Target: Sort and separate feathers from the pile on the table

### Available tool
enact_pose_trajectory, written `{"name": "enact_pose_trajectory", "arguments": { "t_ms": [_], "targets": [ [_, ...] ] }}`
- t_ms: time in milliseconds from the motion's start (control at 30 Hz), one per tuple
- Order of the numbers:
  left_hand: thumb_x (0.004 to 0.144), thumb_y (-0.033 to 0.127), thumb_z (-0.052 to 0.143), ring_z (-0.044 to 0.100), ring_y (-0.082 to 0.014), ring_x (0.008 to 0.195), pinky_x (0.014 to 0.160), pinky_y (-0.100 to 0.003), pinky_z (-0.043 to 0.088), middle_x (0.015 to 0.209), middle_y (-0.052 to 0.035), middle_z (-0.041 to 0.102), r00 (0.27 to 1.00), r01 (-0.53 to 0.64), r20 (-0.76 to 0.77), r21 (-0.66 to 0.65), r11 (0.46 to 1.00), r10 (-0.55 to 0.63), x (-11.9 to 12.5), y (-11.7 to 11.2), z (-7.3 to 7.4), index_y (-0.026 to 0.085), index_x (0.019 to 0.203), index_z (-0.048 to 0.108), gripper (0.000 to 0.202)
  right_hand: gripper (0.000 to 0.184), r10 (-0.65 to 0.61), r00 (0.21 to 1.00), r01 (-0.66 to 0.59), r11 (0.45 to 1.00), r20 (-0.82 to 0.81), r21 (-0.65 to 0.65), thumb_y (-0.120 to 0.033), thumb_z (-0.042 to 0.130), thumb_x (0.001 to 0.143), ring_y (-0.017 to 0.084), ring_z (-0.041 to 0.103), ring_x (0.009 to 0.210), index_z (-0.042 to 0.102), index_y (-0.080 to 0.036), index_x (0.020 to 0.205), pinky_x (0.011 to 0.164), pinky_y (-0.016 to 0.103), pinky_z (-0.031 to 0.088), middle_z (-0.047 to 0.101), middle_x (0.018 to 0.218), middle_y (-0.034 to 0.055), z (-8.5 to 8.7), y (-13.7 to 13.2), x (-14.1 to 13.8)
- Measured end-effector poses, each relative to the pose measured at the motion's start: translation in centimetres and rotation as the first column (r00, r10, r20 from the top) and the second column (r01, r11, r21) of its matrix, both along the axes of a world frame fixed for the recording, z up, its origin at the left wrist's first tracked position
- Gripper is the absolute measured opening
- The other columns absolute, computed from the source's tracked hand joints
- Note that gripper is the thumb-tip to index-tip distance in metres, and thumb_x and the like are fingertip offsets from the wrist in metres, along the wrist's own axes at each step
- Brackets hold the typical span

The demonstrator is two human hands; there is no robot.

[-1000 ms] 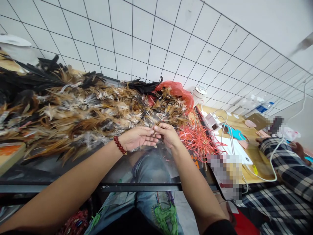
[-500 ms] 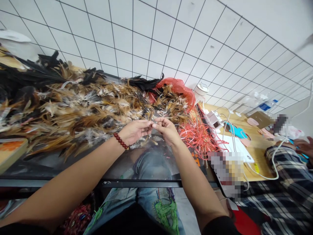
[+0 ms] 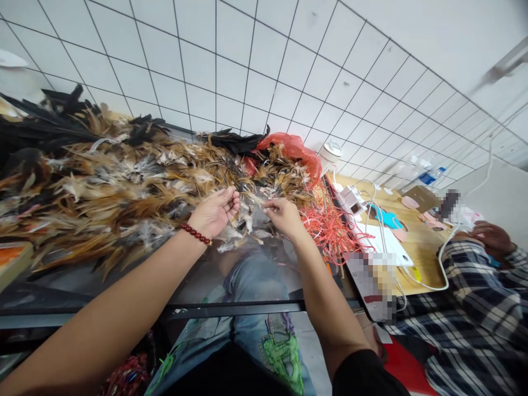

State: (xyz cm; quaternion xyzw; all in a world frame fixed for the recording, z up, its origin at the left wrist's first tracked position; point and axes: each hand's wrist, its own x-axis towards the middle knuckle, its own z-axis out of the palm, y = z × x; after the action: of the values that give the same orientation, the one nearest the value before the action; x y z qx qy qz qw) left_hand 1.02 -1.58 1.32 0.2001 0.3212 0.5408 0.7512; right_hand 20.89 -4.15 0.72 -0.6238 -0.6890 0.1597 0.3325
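Observation:
My left hand (image 3: 216, 212), with a dark red bead bracelet (image 3: 196, 235) at the wrist, is closed with curled fingers over the near edge of a feather pile (image 3: 165, 181). What it pinches, if anything, is too small to make out. To its right, my right hand (image 3: 284, 216) has thumb and fingertips pressed together. A pale feather (image 3: 253, 200) reaches toward those fingertips; whether they hold it I cannot tell. Brown, white and black feathers spread across the dark tabletop (image 3: 198, 280). Small whitish feathers (image 3: 243, 225) lie between and below my hands.
Red plastic string (image 3: 330, 231) lies tangled right of my right hand, behind it a red plastic bag (image 3: 295, 148) with feathers. A white charger (image 3: 350, 199), cables and a white device (image 3: 385, 245) rest on a wooden table. A plaid sleeve (image 3: 466, 264) of another person is at right.
My hands were together at the fingertips and are now apart, the left shifted left and up, the right slightly right. The whole view has shifted a little.

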Motion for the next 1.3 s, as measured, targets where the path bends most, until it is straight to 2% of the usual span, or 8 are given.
{"name": "enact_pose_trajectory", "arguments": {
  "t_ms": [100,233,333,467,600,833,1067,1300],
  "targets": [
    [0.077,0.013,0.073,0.061,-0.0063,0.061,0.061,-0.016,0.052,0.069,0.0005,0.065,0.998,-0.052,0.027,0.006,0.999,0.052,-0.2,0.5,-0.4,0.014,0.077,0.064,0.009,0.012,0.016,0.963,0.003,0.998,0.270,-0.070,-0.024,0.067,0.078,0.021,0.060,0.087,0.074,-0.022,0.088,0.081,0.032,0.043,0.069,0.090,0.0070,0.9,1.3,-1.0],
    [0.077,0.011,0.072,0.061,-0.0061,0.060,0.060,-0.016,0.052,0.069,0.0000,0.065,0.998,-0.060,0.012,-0.023,0.998,0.060,-0.2,0.6,-0.8,0.013,0.077,0.064,0.009,0.033,-0.093,0.952,0.120,0.990,0.293,-0.077,-0.043,0.067,0.078,0.021,0.061,0.089,0.071,-0.022,0.103,0.081,0.032,0.045,0.068,0.097,0.0079,1.0,4.2,-3.2],
    [0.079,0.009,0.070,0.061,-0.0064,0.059,0.058,-0.016,0.052,0.068,-0.0012,0.066,0.999,-0.040,-0.001,-0.037,0.999,0.039,-0.3,0.6,-0.9,0.012,0.078,0.064,0.006,0.016,-0.126,0.931,0.183,0.974,0.342,-0.137,-0.033,0.068,0.075,0.022,0.062,0.088,0.072,-0.020,0.084,0.078,0.032,0.044,0.068,0.095,0.0105,0.6,5.5,-3.7],
    [0.080,0.009,0.069,0.061,-0.0056,0.059,0.058,-0.015,0.052,0.069,-0.0012,0.066,0.998,-0.058,0.001,-0.052,0.997,0.058,-0.4,0.5,-0.7,0.012,0.080,0.065,0.005,0.012,-0.075,0.997,0.073,0.986,-0.004,-0.150,-0.029,0.064,0.074,0.013,0.053,0.065,0.063,-0.019,0.065,0.065,0.025,0.040,0.060,0.066,-0.0006,0.9,4.9,-2.7],
    [0.077,0.010,0.072,0.062,-0.0060,0.059,0.057,-0.015,0.051,0.068,-0.0016,0.067,0.998,-0.064,0.015,-0.036,0.997,0.065,-0.3,0.3,-0.5,0.012,0.079,0.065,0.008,0.025,-0.042,0.911,0.004,0.996,-0.409,-0.094,-0.041,0.063,0.070,0.009,0.039,0.051,0.057,-0.018,0.061,0.055,0.023,0.032,0.048,0.054,-0.0058,0.9,2.9,-1.6],
    [0.076,0.009,0.072,0.062,-0.0062,0.059,0.058,-0.016,0.052,0.070,-0.0022,0.068,0.998,-0.059,0.004,-0.040,0.997,0.059,-0.2,0.3,-0.8,0.012,0.080,0.066,0.008,0.013,-0.112,0.937,0.111,0.994,-0.330,-0.024,-0.033,0.072,0.061,0.015,0.054,0.064,0.069,-0.021,0.062,0.065,0.028,0.040,0.065,0.065,0.0002,-1.0,1.2,-0.7],
    [0.081,0.007,0.065,0.068,-0.0109,0.068,0.069,-0.022,0.057,0.077,-0.0081,0.072,0.989,0.131,-0.064,-0.039,0.991,-0.133,0.2,-0.3,-1.0,0.009,0.078,0.069,0.005,0.032,-0.116,0.517,-0.101,0.976,-0.848,-0.194,-0.041,0.083,0.054,0.011,0.053,0.053,0.067,-0.018,0.070,0.057,0.027,0.045,0.060,0.059,-0.0018,-0.4,-0.3,-2.1],
    [0.081,0.009,0.067,0.070,-0.0138,0.069,0.068,-0.024,0.058,0.077,-0.0092,0.072,0.931,0.331,-0.123,-0.107,0.938,-0.343,0.7,-1.4,-0.7,0.009,0.081,0.071,0.004,0.025,0.090,0.658,-0.130,0.992,-0.747,0.005,-0.039,0.080,0.062,0.014,0.059,0.067,0.068,-0.019,0.071,0.070,0.029,0.048,0.066,0.069,0.0005,-0.9,-0.2,-3.4]
  ]
}}
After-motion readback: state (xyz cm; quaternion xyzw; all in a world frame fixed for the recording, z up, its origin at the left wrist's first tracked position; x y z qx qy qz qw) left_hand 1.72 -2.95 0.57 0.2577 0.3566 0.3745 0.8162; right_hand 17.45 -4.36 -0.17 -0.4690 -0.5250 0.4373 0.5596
